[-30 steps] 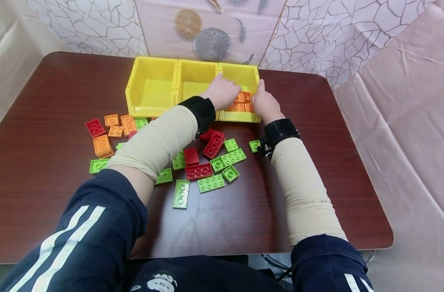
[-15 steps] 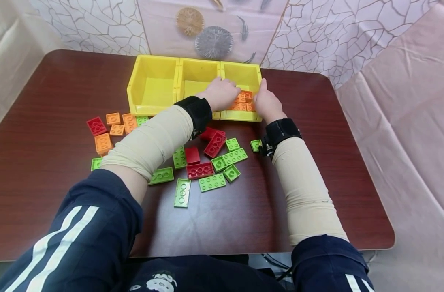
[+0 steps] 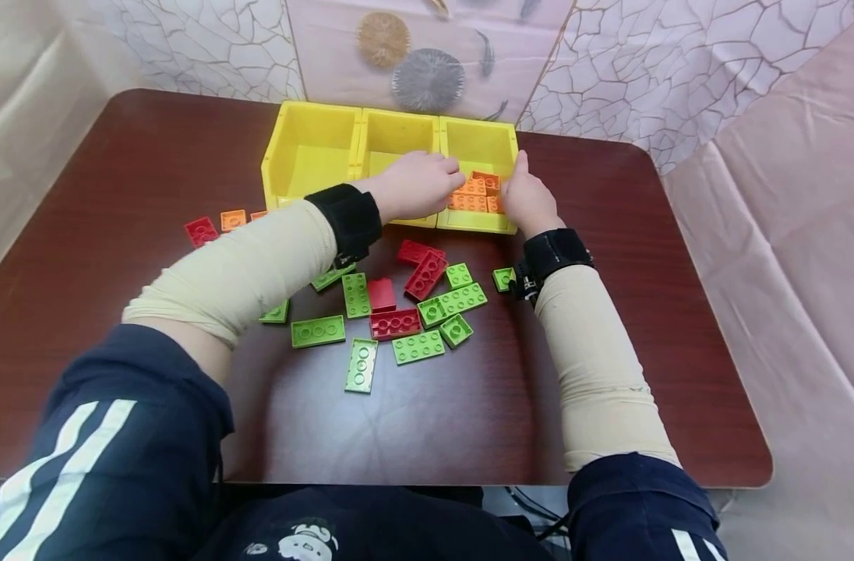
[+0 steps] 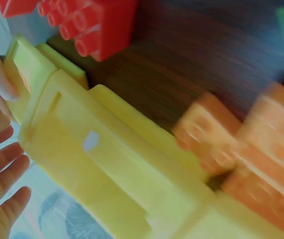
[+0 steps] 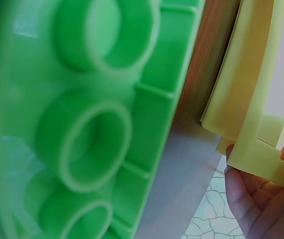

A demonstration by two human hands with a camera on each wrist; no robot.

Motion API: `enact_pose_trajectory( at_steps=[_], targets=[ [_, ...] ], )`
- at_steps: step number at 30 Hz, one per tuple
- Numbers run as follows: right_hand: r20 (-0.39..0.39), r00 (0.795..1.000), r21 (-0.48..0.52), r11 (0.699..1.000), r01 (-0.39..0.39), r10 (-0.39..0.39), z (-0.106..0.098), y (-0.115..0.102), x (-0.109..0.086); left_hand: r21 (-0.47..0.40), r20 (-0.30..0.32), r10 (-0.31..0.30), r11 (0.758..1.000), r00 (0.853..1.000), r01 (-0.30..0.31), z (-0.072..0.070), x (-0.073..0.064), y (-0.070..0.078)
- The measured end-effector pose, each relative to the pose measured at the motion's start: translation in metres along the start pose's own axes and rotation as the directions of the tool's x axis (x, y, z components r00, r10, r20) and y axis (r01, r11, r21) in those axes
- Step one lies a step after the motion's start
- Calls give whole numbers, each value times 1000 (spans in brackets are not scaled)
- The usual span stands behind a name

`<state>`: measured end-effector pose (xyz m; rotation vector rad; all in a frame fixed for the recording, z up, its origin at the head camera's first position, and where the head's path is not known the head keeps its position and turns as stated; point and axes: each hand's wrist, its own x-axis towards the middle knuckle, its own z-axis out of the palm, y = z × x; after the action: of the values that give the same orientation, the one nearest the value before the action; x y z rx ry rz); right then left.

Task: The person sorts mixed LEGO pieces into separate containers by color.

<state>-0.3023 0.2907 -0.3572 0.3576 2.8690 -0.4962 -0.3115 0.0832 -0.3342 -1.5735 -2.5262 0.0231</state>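
Over the middle yellow bin my left hand (image 3: 418, 185) reaches across, its fingertips near the divider. In the left wrist view my left hand (image 4: 5, 174) has loosely spread fingers and nothing between them. My right hand (image 3: 528, 201) grips the outer side of the right-hand yellow bin (image 3: 479, 142). The right wrist view shows the thumb on one side of that bin's wall (image 5: 249, 134) and the other fingers on the far side. Several orange toy building bricks (image 3: 472, 200) lie inside the right-hand bin.
Green bricks (image 3: 318, 332) and red bricks (image 3: 425, 274) lie scattered in front of the bins. A small green brick (image 3: 503, 279) sits by my right wrist. Left of the bins are a red brick (image 3: 201, 231) and orange bricks (image 3: 233, 220), partly hidden by my left forearm.
My left hand and forearm have shifted left, away from the right-hand bin, uncovering more green bricks and hiding more orange ones. My right hand keeps its grip on the bin. The head view has shifted slightly.
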Motion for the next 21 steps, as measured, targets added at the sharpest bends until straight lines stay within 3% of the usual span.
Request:
enact_pose_trajectory(
  at_steps=[4, 8, 15, 21],
  targets=[
    [-3, 1000, -7, 1000, -7, 7, -2, 0, -1, 7, -17, 70, 998, 997, -69, -9, -30, 0],
    [-7, 1000, -7, 1000, 3, -3, -3, 1, -2, 2, -1, 86, 996, 996, -86, -10, -63, -5],
    [-23, 1000, -18, 1000, 19, -19, -1, 2, -4, 16, 18, 52, 998, 998, -53, -3, -111, -16],
    [-21, 1000, -25, 999, 21, -22, 2, -2, -2, 16, 68, -5, 1000, 998, 4, 1, -138, -20]
  ],
)
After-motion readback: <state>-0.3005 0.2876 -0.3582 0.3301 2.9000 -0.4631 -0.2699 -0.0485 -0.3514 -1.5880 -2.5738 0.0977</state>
